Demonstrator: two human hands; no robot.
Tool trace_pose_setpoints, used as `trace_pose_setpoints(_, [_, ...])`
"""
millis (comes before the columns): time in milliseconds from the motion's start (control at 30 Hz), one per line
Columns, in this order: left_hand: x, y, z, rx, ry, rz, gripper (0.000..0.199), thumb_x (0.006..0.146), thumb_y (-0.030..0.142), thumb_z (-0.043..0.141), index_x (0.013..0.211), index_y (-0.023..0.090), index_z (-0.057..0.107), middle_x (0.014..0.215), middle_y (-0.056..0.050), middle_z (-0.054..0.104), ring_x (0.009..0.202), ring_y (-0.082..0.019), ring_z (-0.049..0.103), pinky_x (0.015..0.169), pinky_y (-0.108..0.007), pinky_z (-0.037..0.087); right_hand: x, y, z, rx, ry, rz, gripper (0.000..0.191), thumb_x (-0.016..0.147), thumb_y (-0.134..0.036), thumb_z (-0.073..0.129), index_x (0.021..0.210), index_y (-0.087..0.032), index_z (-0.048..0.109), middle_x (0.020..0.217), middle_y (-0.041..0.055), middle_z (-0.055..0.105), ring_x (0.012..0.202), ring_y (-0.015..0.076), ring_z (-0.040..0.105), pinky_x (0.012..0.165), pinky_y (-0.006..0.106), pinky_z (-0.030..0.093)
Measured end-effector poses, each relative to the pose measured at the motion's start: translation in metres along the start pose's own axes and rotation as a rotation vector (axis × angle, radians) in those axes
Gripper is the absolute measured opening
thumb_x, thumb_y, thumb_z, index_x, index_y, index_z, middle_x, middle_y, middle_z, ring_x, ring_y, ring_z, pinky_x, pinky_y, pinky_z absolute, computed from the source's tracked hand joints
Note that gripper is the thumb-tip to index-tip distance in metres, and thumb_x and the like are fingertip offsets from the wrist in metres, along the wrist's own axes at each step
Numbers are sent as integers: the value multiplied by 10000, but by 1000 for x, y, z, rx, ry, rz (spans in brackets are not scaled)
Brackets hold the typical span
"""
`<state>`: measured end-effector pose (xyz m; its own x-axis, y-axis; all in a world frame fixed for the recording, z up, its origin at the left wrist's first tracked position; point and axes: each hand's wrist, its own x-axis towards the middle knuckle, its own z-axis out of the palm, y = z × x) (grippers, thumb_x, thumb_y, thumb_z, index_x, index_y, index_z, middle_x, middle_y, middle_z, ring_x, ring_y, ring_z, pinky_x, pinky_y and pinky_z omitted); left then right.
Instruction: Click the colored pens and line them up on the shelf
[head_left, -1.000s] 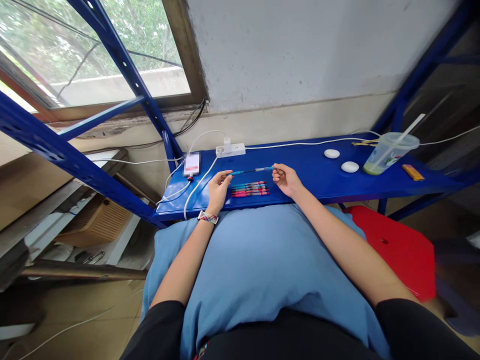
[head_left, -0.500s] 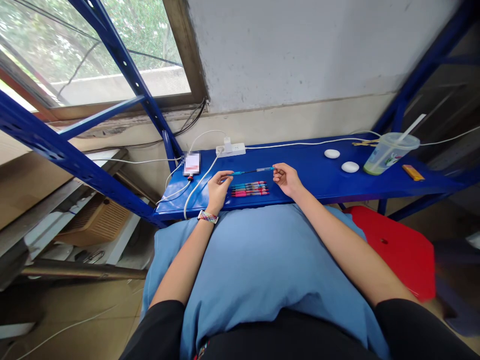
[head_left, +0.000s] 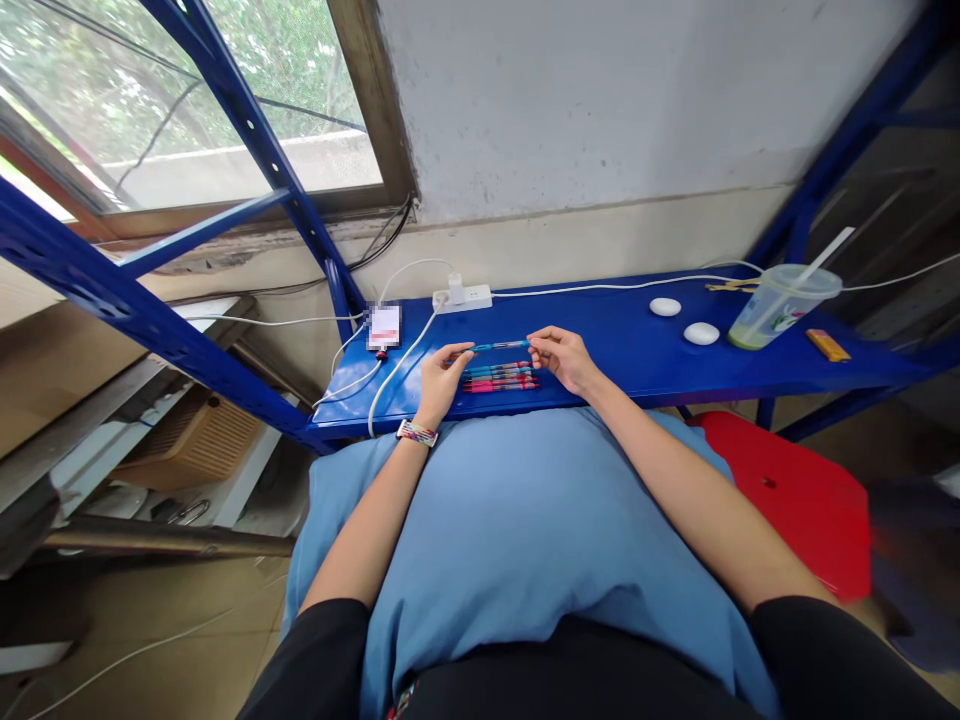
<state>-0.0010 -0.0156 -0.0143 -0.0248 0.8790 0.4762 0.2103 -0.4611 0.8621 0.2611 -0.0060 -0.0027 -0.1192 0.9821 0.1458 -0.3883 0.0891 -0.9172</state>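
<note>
A blue pen (head_left: pixel 501 346) is held level above the blue shelf top. My left hand (head_left: pixel 442 380) pinches its left end between thumb and fingertips. At its right end, the fingertips of my right hand (head_left: pixel 564 358) close on the pen. Just below it, several pens (head_left: pixel 499 377) lie side by side on the shelf, blue ones farther back and red or pink ones nearer me. A multicoloured band (head_left: pixel 417 433) circles my left wrist.
Left of my hands lie a white-and-red device (head_left: pixel 385 327) and white cables. A power strip (head_left: pixel 471 298) sits by the wall. To the right are two white egg-shaped objects (head_left: pixel 701 334), a plastic cup (head_left: pixel 780 310) with a straw and a small orange packet (head_left: pixel 827 345). A blue cushion (head_left: pixel 547 510) covers my lap.
My right hand has moved left towards my left hand. The dark thin stretch between the pen's two blue parts is no longer visible, and the pen looks shorter.
</note>
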Motion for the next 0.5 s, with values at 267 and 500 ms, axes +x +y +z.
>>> trace_pose_setpoints(267, [0,2,2,75,-27,-23,465,1028,535,673,710,206,753,759,-56,784,786,-208,730,808,-343,568,2,0,-2,-16,-8,0,348,648,-364,1010,865,-179,810,732,23,738,625,137,664,581,263,588])
trace_pose_setpoints(500, [-1,0,3,-34,-51,40,310,997,495,745,1148,226,774,930,-50,804,879,-204,745,813,-325,564,2,2,0,16,43,63,305,650,-311,992,819,-181,774,700,23,732,583,130,644,540,253,569])
